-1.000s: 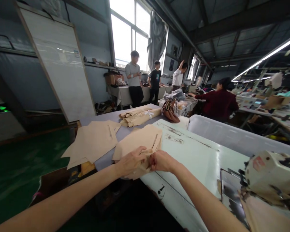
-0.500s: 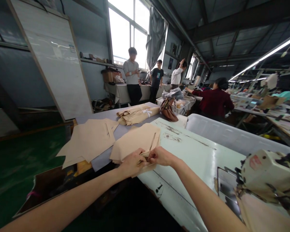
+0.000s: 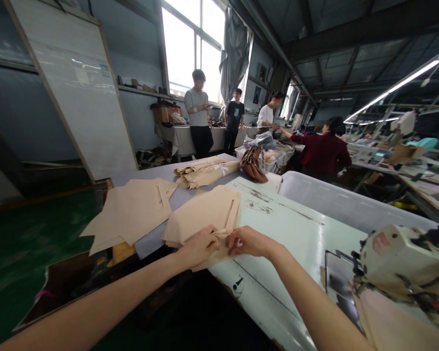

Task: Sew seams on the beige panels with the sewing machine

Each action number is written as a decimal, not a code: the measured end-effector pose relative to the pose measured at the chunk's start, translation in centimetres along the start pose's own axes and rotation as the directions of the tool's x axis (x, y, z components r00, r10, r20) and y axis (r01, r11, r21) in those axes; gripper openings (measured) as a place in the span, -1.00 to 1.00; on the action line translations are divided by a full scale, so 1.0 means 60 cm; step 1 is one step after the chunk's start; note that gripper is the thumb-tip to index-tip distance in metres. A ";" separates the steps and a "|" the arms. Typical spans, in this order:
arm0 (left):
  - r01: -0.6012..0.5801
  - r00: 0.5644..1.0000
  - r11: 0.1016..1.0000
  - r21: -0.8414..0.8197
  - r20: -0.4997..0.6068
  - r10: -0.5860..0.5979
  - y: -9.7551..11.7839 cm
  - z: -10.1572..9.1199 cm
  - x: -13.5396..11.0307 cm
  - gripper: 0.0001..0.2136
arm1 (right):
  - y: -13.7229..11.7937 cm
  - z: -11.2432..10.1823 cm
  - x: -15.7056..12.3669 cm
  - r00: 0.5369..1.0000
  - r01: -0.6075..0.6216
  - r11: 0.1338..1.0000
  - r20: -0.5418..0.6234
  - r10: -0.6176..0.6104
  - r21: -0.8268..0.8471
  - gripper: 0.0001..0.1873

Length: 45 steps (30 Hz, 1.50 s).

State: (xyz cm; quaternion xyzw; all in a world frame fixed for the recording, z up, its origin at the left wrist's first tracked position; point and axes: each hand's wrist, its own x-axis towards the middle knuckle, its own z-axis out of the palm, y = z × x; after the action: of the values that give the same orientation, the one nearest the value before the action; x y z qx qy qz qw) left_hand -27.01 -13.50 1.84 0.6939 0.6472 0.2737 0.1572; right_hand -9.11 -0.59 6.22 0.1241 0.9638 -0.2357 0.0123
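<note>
A stack of beige cut fabric pieces (image 3: 197,212), the top one with a long slit, lies at the near edge of the pale green sewing table. My left hand (image 3: 201,246) is closed on the near edge of a fabric piece, fingers pinching a fold of it. Close beside it, my right hand (image 3: 247,241) pinches the same piece at its right edge, thumb and fingertips together. Part of the fold is hidden behind the fingers. A second pile of beige pieces (image 3: 131,209) rests to the left on the grey tabletop.
A sewing machine (image 3: 398,258) stands at right on the green tabletop (image 3: 285,239). Rolled beige bundles (image 3: 208,173) and a brown bag (image 3: 254,165) lie at the back. A white plastic tub (image 3: 336,200) borders the table. Several people are farther off.
My right hand has opened its fist somewhat and turned, now pinching the fabric edge. The fold between my hands lies flatter. A far person in white has lowered an arm.
</note>
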 end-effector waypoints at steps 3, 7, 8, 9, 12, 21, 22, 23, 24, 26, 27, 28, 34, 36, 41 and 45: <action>-0.012 0.999 1.000 -0.008 0.034 0.012 0.002 -0.005 -0.002 -0.88 | -0.015 0.017 -0.020 1.000 0.015 0.994 -0.017 -0.017 -0.105 -0.70; -0.025 0.997 1.000 -0.009 0.068 0.025 0.011 -0.009 -0.007 -0.71 | -0.030 0.042 -0.025 0.998 0.007 0.979 -0.061 -0.020 -0.205 -0.66; -0.023 0.998 1.000 -0.003 0.065 0.023 0.014 -0.008 -0.008 -0.68 | -0.030 0.044 -0.023 0.997 0.014 0.977 -0.067 -0.029 -0.210 -0.66; -0.020 0.998 1.000 0.003 0.059 0.020 0.017 -0.005 -0.009 -0.67 | -0.027 0.044 -0.021 0.997 0.021 0.978 -0.073 -0.038 -0.209 -0.68; -0.018 0.999 1.000 0.024 0.040 0.017 0.021 0.007 -0.010 -0.69 | -0.011 0.036 -0.014 0.994 0.037 0.984 -0.091 -0.053 -0.174 -0.83; -0.006 1.000 0.998 0.058 0.020 0.005 0.013 0.019 -0.001 -0.87 | 0.024 0.027 0.000 0.983 0.084 0.996 -0.163 -0.085 -0.014 -0.90; -0.007 1.000 0.998 0.057 0.022 0.006 0.013 0.018 0.001 -0.88 | 0.025 0.028 -0.002 0.981 0.090 0.996 -0.171 -0.088 0.003 -0.89; -0.006 1.000 0.998 0.058 0.024 0.005 0.014 0.016 0.002 -0.88 | 0.026 0.029 -0.004 0.979 0.096 0.995 -0.180 -0.091 0.019 -0.88; -0.005 1.000 0.998 0.059 0.024 0.004 0.015 0.015 0.004 -0.88 | 0.026 0.030 -0.007 0.977 0.102 0.994 -0.189 -0.094 0.033 -0.86; 0.002 1.000 0.998 0.067 0.021 -0.003 0.018 0.012 0.005 -0.88 | 0.027 0.032 -0.010 0.974 0.113 0.992 -0.202 -0.100 0.055 -0.83; 0.008 1.000 0.997 0.073 0.017 -0.010 0.021 0.011 0.005 -0.88 | 0.027 0.033 -0.010 0.973 0.115 0.991 -0.209 -0.100 0.063 -0.82; 0.017 1.000 0.997 0.079 0.012 -0.018 0.023 0.011 0.005 -0.88 | 0.027 0.035 -0.009 0.971 0.116 0.991 -0.217 -0.099 0.067 -0.83; 0.051 0.998 0.993 0.106 -0.034 -0.048 0.032 0.014 0.002 -0.83 | 0.023 0.045 0.004 0.930 0.098 0.995 -0.360 -0.082 0.027 -0.84; 0.069 0.996 0.992 0.110 -0.063 -0.062 0.033 0.010 0.003 -0.83 | 0.015 0.052 0.000 0.888 0.040 0.999 -0.459 -0.039 -0.007 -0.83; 0.101 0.991 0.988 0.113 -0.094 -0.091 0.030 -0.014 0.013 -0.83 | -0.019 0.095 -0.024 0.834 -0.043 0.991 -0.551 -0.033 -0.125 -0.90; 0.095 0.994 0.988 0.122 -0.056 -0.089 0.031 -0.029 0.020 -0.82 | -0.029 0.120 -0.029 0.856 -0.025 0.984 -0.512 -0.069 -0.175 -0.75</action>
State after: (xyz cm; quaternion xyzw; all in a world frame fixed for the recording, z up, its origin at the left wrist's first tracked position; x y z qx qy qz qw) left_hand -26.50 -12.76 4.50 0.6646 0.6981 0.2429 0.1097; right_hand -8.10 -5.75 0.76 0.1701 0.9501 -0.1079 -0.2382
